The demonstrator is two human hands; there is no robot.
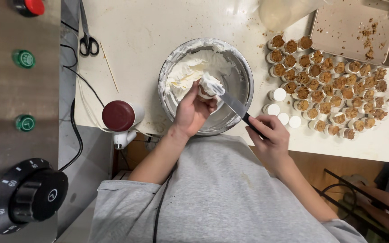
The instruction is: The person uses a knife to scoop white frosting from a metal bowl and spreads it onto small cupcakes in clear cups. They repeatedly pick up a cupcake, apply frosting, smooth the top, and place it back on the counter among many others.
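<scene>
My left hand (193, 110) holds a small cup heaped with white cream (209, 85) over a steel mixing bowl (244, 67). The bowl holds a mound of whipped cream (189, 69) on its left side. My right hand (269, 135) grips the black handle of a flat metal spatula (235, 105), whose blade tip rests against the cream on the cup. Both hands are over the near rim of the bowl, close to my grey shirt.
Many small cups filled with brown crumbs (329, 85) stand right of the bowl, with a few white-topped ones (278, 95). A crumb-strewn baking tray (361, 29) sits far right. Scissors (88, 42), a skewer (109, 67), a red-capped hand appliance (120, 116) and a dial panel (28, 193) are left.
</scene>
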